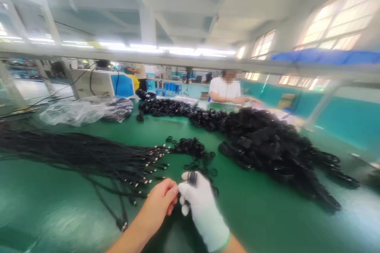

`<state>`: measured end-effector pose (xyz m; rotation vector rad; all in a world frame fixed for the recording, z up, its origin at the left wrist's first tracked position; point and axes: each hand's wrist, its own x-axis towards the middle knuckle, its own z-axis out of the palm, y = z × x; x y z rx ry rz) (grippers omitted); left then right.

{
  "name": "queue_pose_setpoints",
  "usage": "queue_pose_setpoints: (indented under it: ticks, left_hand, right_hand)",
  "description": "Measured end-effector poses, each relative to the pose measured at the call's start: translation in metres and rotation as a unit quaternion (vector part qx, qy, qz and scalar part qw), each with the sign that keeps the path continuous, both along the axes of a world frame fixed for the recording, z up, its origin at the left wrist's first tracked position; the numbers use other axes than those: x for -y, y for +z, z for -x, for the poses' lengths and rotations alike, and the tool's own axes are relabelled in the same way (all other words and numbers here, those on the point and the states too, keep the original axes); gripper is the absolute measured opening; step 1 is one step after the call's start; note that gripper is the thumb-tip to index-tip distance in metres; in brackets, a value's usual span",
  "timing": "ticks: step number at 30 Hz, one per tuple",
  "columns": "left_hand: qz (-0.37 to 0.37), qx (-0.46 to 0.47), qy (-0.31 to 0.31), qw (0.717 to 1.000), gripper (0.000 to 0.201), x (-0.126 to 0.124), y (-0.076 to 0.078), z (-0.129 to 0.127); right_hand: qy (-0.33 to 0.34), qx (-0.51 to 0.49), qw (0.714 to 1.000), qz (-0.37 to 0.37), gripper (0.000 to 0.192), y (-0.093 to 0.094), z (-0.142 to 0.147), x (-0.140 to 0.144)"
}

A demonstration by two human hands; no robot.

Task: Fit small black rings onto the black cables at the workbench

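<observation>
Over green table (267,221), both hands, bare left (160,201) and gloved right (202,205), pinching small black rings (192,177).

big green table (261,221), smooth and shiny. long black cords (74,154) lie in bunch on left side, little metal tips pointing toward middle. small heap of black rings (190,147) just beside tips, few loose rings scattered near it. huge black pile of coiled cords (267,142) on right, stretching far back across table. clear plastic bags (74,111) at back left, one with black things inside. person in white shirt (225,89) sits at far end of table.
</observation>
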<state>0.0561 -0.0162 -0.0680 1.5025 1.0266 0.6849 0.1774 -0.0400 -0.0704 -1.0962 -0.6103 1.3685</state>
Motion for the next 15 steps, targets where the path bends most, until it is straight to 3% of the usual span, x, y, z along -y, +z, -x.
queue_pose_setpoints:
  ticks: [2, 4, 7, 10, 12, 15]
  left_hand:
    - [-0.038, -0.014, 0.005, 0.999, 0.035, 0.001, -0.003, 0.002]
    - [-0.024, 0.026, -0.002, 0.999, 0.038, 0.003, -0.003, 0.008]
    - [0.085, 0.171, -0.012, 0.981, 0.035, 0.010, 0.007, 0.021]
    - [0.160, 0.281, -0.075, 0.943, 0.031, 0.015, 0.020, 0.034]
    - [0.139, 0.241, -0.147, 0.949, 0.029, 0.012, 0.029, 0.041]
    - [0.016, 0.016, -0.193, 0.981, 0.013, 0.002, 0.040, 0.048]
  right_hand:
    - [0.018, -0.024, 1.000, 0.002, 0.040, 0.002, -0.002, 0.005]
    - [0.103, -0.095, 0.990, 0.005, 0.039, 0.007, -0.005, 0.011]
    - [0.247, -0.206, 0.946, -0.038, 0.036, 0.013, -0.009, 0.018]
    - [0.293, -0.213, 0.928, -0.081, 0.034, 0.015, -0.011, 0.020]
    - [0.323, -0.170, 0.926, -0.099, 0.034, 0.013, -0.012, 0.020]
    - [0.322, -0.076, 0.936, -0.120, 0.029, 0.010, -0.013, 0.019]
